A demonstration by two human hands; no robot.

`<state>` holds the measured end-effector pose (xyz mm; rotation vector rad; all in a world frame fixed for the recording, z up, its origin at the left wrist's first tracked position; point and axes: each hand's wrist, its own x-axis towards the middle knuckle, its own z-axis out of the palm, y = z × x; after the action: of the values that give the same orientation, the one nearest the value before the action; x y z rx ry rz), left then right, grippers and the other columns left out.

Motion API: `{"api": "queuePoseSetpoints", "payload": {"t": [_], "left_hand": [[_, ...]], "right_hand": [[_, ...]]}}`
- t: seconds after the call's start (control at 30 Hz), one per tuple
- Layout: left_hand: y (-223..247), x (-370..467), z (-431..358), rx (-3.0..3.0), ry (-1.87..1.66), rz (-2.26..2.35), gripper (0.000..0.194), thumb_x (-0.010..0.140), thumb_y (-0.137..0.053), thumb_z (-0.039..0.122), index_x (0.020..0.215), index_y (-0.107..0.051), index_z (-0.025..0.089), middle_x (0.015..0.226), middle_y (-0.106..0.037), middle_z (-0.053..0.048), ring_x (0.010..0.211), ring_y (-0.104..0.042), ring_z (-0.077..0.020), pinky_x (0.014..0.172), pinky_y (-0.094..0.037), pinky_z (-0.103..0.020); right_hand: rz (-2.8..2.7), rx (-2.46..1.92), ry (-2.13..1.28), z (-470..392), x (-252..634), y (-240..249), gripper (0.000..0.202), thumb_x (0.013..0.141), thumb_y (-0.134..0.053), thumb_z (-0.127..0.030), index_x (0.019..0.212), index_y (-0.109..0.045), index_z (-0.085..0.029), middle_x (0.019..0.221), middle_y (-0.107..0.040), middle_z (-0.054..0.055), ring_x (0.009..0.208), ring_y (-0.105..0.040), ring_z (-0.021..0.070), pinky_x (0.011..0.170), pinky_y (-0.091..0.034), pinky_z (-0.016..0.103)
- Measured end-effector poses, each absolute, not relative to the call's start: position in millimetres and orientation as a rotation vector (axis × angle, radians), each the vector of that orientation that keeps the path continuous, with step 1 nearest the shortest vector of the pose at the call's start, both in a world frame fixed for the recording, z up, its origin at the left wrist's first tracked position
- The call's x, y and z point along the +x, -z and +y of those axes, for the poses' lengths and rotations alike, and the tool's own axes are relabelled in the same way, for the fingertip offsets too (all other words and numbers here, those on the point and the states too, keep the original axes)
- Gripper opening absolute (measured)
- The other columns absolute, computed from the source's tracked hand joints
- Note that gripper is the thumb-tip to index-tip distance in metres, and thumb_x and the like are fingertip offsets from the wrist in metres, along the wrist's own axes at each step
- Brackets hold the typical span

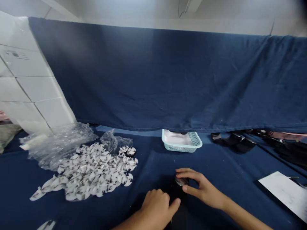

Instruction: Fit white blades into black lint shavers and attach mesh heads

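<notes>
Low in the middle of the view, a dark object (179, 215) lies on the blue cloth, its outline hard to make out. My left hand (158, 206) is curled against its left side, thumb reaching over it; the fingers wrap round it. Just beyond, my right hand (200, 187) has its fingertips and thumb around a small shiny round piece (181, 180) at the far end of the dark object. A large heap of white curved pieces (93, 171) spreads to the left of my hands.
Clear plastic bags (62, 143) lie behind the heap. A light blue basket (182, 148) holding something white stands at the back centre. Black items (240, 143) lie at the back right, and a white sheet (285, 193) at the right. A blue curtain (168, 80) hangs behind.
</notes>
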<state>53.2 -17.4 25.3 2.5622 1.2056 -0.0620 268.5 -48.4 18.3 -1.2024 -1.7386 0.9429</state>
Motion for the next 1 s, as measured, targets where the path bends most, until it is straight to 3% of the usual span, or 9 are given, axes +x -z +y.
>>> {"api": "queuePoseSetpoints", "payload": {"t": [0.17, 0.33, 0.43, 0.57, 0.67, 0.77, 0.87, 0.93, 1.0], "left_hand": [[-44.8, 55.9, -2.0, 2.647, -0.091, 1.184, 0.045, 0.085, -0.054, 0.057, 0.101, -0.066, 0.017, 0.096, -0.070, -0.011, 0.085, -0.068, -0.0325, 0.076, -0.053, -0.048], [-67.7, 74.8, 17.7, 2.855, -0.196, 0.757, 0.066, 0.073, -0.076, 0.043, 0.130, -0.047, 0.026, 0.128, -0.055, -0.010, 0.108, -0.059, -0.0322, 0.085, -0.052, -0.046], [-68.9, 88.4, 24.3, 2.948, -0.086, 0.357, 0.060, 0.072, -0.078, 0.034, 0.125, -0.050, 0.028, 0.131, -0.054, -0.007, 0.114, -0.055, -0.0316, 0.090, -0.051, -0.045], [-64.9, 97.6, 29.9, 2.991, -0.045, 0.409, 0.037, 0.083, -0.066, 0.029, 0.116, -0.055, 0.020, 0.119, -0.058, -0.011, 0.106, -0.058, -0.0319, 0.080, -0.054, -0.044], [-73.9, 97.3, 36.3, 2.905, -0.159, 0.566, 0.037, 0.088, -0.059, 0.031, 0.122, -0.052, 0.020, 0.118, -0.057, -0.011, 0.107, -0.057, -0.0296, 0.082, -0.054, -0.042], [-94.7, 95.0, 43.0, 2.774, -0.415, 0.684, 0.037, 0.094, -0.049, 0.030, 0.130, -0.045, 0.022, 0.125, -0.052, -0.009, 0.115, -0.053, -0.0266, 0.094, -0.050, -0.042], [-117.2, 90.5, 43.8, 2.665, -0.692, 0.760, 0.040, 0.096, -0.044, 0.031, 0.135, -0.040, 0.024, 0.136, -0.045, -0.009, 0.126, -0.046, -0.0264, 0.104, -0.044, -0.044], [-129.5, 84.3, 40.2, 2.607, -0.833, 0.782, 0.050, 0.095, -0.046, 0.034, 0.142, -0.032, 0.026, 0.147, -0.036, -0.009, 0.135, -0.037, -0.0274, 0.110, -0.038, -0.046], [-139.3, 75.3, 34.6, 2.551, -0.898, 0.771, 0.062, 0.096, -0.045, 0.037, 0.150, -0.015, 0.029, 0.158, -0.019, -0.007, 0.144, -0.022, -0.0275, 0.115, -0.031, -0.048]], "right_hand": [[-1.658, -1.231, -0.933, -43.6, 266.5, -12.9, 0.051, 0.079, -0.075, -0.035, 0.125, -0.057, -0.026, 0.126, -0.058, 0.010, 0.119, -0.054, 0.0277, 0.106, -0.037, 0.049], [-1.379, -1.113, -1.155, -36.8, 264.7, -0.4, 0.082, 0.069, -0.083, -0.031, 0.138, -0.038, -0.029, 0.121, -0.060, 0.007, 0.116, -0.055, 0.0269, 0.104, -0.038, 0.047], [-1.243, -1.025, -1.348, -34.1, 266.5, 8.5, 0.087, 0.065, -0.086, -0.028, 0.138, -0.038, -0.029, 0.124, -0.058, 0.008, 0.114, -0.058, 0.0281, 0.098, -0.044, 0.045], [-1.121, -0.873, -1.481, -32.6, 270.9, 14.6, 0.099, 0.059, -0.090, -0.029, 0.142, -0.035, -0.030, 0.128, -0.057, 0.009, 0.118, -0.055, 0.0276, 0.103, -0.039, 0.043], [-0.825, -0.794, -1.595, -32.1, 269.4, 7.4, 0.079, 0.077, -0.074, -0.050, 0.143, -0.035, -0.030, 0.124, -0.061, 0.008, 0.117, -0.057, 0.0243, 0.104, -0.036, 0.041], [-0.626, -0.710, -1.810, -31.3, 259.3, -14.6, 0.060, 0.089, -0.050, -0.063, 0.130, -0.053, -0.020, 0.112, -0.068, 0.013, 0.105, -0.064, 0.0275, 0.096, -0.043, 0.045], [-0.623, -0.634, -1.856, -28.9, 244.5, -48.8, 0.065, 0.090, -0.040, -0.067, 0.108, -0.065, -0.011, 0.095, -0.072, 0.017, 0.090, -0.069, 0.0289, 0.085, -0.050, 0.045], [-0.686, -0.714, -1.759, -25.7, 236.3, -74.2, 0.063, 0.091, -0.039, -0.065, 0.098, -0.067, -0.009, 0.077, -0.072, 0.014, 0.068, -0.069, 0.0227, 0.071, -0.053, 0.036], [-0.768, -0.825, -1.565, -21.5, 231.4, -97.4, 0.055, 0.092, -0.044, -0.060, 0.107, -0.064, -0.011, 0.071, -0.069, 0.009, 0.057, -0.065, 0.0176, 0.059, -0.052, 0.029]]}}
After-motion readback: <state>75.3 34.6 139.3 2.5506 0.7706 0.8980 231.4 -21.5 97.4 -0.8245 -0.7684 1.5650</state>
